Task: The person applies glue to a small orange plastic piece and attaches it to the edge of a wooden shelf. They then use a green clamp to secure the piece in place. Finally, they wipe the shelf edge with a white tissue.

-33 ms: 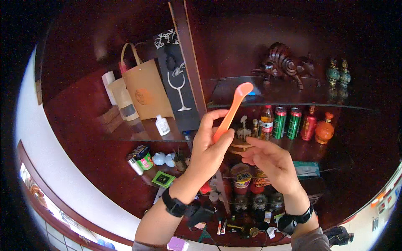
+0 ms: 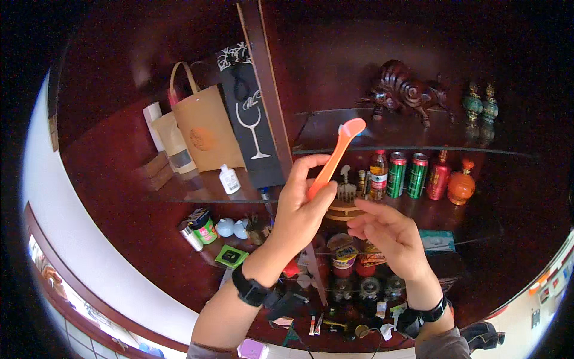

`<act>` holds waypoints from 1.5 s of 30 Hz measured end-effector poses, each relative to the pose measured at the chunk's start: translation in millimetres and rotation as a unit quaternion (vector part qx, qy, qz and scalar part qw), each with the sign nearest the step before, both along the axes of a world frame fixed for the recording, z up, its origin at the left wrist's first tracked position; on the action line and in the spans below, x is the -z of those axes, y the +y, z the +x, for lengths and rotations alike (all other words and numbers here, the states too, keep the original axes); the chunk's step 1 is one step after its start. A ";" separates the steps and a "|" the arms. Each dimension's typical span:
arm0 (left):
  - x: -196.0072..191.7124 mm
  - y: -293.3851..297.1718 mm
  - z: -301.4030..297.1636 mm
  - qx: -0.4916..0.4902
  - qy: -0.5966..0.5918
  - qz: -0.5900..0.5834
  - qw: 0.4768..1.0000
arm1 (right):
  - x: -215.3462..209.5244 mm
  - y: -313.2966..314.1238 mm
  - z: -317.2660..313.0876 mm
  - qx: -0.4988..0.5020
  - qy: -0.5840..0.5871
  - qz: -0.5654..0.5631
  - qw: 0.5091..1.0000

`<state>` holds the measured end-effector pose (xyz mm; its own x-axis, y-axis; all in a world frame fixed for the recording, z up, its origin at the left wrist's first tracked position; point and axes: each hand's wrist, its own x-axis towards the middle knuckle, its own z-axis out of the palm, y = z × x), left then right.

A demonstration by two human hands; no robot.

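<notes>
Wearing grey sleeves [image 2: 442, 346] and a black wristband [image 2: 250, 291] on each wrist, you present two bare hands. Left hand [image 2: 302, 206]: thumb and curled fingers clasping the lower handle of an orange utensil [image 2: 332, 163], its head tipped up and to the right. Right hand [image 2: 387, 236]: unladen, fingers loosely bent, apart from the utensil, to the right of and below it. Utensil: smooth, plastic-looking; slim, faintly curved shaft, rounded spoon-like head; vivid orange below, paler and pinkish at the tip; aslant before the shelves.

Beyond your hands: curved wooden stand [image 2: 339, 211]; red-capped bottle [image 2: 378, 173], brown contents; two green metal cans [image 2: 396, 175]; glossy red bottle [image 2: 439, 179]; orange gourd-shaped bottle [image 2: 461, 186]. To their left: small white bottle [image 2: 229, 179], rounded shoulders; matte brown paper bag [image 2: 209, 131], looped handle; black bag [image 2: 254, 131], pale wineglass print. Above, on a glass-looking shelf [image 2: 323, 128]: dark, polished bull-like carving [image 2: 406, 93], spiral grooves; two greenish, narrow-necked ornaments [image 2: 473, 105].
</notes>
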<state>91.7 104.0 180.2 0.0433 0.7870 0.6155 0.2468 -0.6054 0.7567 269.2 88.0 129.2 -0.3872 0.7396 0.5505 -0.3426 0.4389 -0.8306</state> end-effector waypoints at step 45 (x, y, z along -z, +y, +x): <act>-44.3 82.4 12.3 -0.163 0.424 0.254 0.854 | 92.4 -9.5 49.6 0.042 -0.056 -0.143 0.987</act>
